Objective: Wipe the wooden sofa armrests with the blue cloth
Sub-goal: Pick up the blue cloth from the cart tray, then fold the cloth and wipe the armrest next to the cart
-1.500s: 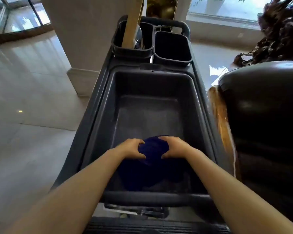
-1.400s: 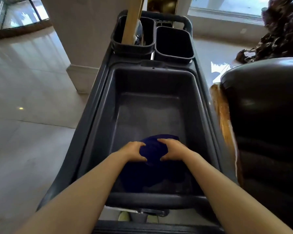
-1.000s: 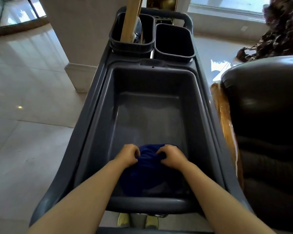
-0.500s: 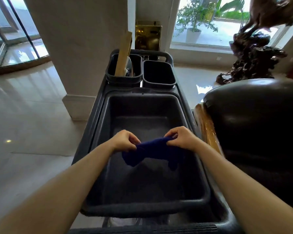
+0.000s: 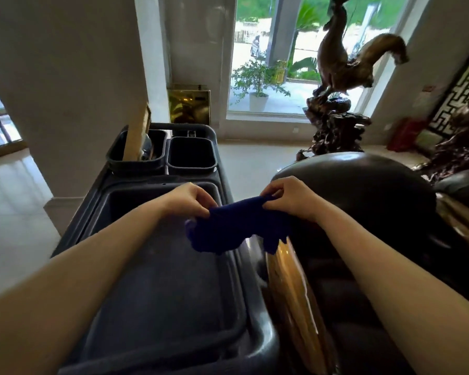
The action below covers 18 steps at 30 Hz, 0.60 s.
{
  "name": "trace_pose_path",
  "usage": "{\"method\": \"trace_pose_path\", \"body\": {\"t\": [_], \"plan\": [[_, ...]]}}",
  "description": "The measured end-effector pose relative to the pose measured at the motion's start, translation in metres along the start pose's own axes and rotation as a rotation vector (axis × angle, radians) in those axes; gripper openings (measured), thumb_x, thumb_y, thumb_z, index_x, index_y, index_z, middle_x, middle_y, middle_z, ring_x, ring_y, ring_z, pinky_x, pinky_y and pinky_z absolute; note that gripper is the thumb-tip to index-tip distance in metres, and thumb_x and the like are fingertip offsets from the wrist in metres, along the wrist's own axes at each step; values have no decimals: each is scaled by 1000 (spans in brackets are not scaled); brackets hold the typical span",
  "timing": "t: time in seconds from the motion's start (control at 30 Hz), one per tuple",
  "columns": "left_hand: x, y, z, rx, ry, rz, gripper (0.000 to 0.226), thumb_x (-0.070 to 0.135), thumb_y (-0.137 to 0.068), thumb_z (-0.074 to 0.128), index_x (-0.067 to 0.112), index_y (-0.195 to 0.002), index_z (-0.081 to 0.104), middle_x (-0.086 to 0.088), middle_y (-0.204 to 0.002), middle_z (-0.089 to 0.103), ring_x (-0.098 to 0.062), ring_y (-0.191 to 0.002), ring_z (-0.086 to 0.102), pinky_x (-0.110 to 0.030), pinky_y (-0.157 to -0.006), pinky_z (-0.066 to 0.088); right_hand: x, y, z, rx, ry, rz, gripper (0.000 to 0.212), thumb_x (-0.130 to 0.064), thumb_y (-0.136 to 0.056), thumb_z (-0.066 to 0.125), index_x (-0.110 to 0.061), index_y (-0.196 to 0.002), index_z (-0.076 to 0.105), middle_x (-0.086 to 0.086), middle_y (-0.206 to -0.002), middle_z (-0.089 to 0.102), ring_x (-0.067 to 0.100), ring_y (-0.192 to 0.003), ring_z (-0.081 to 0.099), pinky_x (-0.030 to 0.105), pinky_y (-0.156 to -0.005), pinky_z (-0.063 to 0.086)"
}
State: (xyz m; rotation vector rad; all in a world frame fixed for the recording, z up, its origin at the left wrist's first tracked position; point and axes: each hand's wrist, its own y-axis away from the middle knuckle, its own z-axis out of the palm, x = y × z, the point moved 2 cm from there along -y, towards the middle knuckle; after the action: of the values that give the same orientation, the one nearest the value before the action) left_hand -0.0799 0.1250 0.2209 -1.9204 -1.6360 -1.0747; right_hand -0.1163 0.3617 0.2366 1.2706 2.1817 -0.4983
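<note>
- A pale pillar [image 5: 65, 85] is standing at the far left, with glossy floor tiles [image 5: 8, 212] spreading around its base.
- The grey cleaning cart [image 5: 157, 280] is filling the lower middle; its large tub is lying open below the forearms, and two small black bins [image 5: 163, 155] are sitting at its far end, the left one holding a tan board [image 5: 137, 131] that is leaning upright.
- The left hand [image 5: 190, 198] is curling closed, its fingertips pinching the left end of the blue cloth [image 5: 236, 228] above the tub's right rim.
- The cloth is hanging bunched in the air between the two hands, its loose lower folds drooping over the gap where cart and sofa are meeting, touching neither as far as can be seen.
- The right hand [image 5: 290, 198] is likewise closing on the cloth's right end, thumb and fingers pinching the top edge.
- The wooden armrest [image 5: 293, 299] is running just beside the cart's right side, glossy and amber, below and nearer than the cloth.
- The dark leather sofa [image 5: 363, 212] is bulging behind the right hand, partly blocking the view of the floor.
- A carved wooden sculpture [image 5: 339, 104] is standing past the sofa before a bright window [image 5: 282, 63], with a potted plant [image 5: 257, 85] outside.
</note>
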Motion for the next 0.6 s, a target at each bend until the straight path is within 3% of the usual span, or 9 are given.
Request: {"method": "trace_pose_path", "body": {"t": [0.1,0.17,0.3,0.47,0.53,0.6], "plan": [[50,-22,24,63,-20,21,26,-4,-74,62,8,-93,73,0,-76,71,3,-59,63,-9,-55,50,41,12,-45,40,9,-16,18,-11,-75,70,-20,-90,70,-11,-79,66,3,-75,62,13,-66,47],[80,-39,50,98,-53,31,24,-1,-75,63,12,-93,73,-3,-83,73,-3,-69,65,-13,-63,52,74,21,-72,67,11,-19,18,-10,-74,69,-18,-90,71,-13,-76,65,1,-71,61,11,-63,46],[115,-75,127,133,-84,-12,26,-2,-74,61,13,-93,73,-7,-86,72,-17,-80,64,-28,-78,52,153,43,-104,23,5,-9,16,-13,-73,70,-21,-88,70,-12,-80,65,10,-79,63,24,-72,52],[110,-99,238,66,-91,-136,31,1,-72,58,17,-93,74,1,-85,73,-16,-86,67,-34,-84,54,261,83,-84,-69,-79,107,21,-18,-71,72,-37,-71,65,-9,-74,68,5,-70,64,15,-57,49],[97,-106,279,18,-95,-193,32,1,-72,57,17,-93,74,0,-84,73,-15,-84,67,-32,-82,54,299,103,-62,-126,-114,163,24,-19,-73,72,-41,-71,63,-13,-74,66,1,-69,63,9,-52,46],[78,-113,319,-41,-105,-249,32,1,-72,57,18,-93,74,3,-78,71,-10,-77,65,-25,-74,52,336,126,-35,-180,-159,216,22,-21,-74,72,-41,-73,63,-12,-77,66,2,-73,64,13,-55,48]]}}
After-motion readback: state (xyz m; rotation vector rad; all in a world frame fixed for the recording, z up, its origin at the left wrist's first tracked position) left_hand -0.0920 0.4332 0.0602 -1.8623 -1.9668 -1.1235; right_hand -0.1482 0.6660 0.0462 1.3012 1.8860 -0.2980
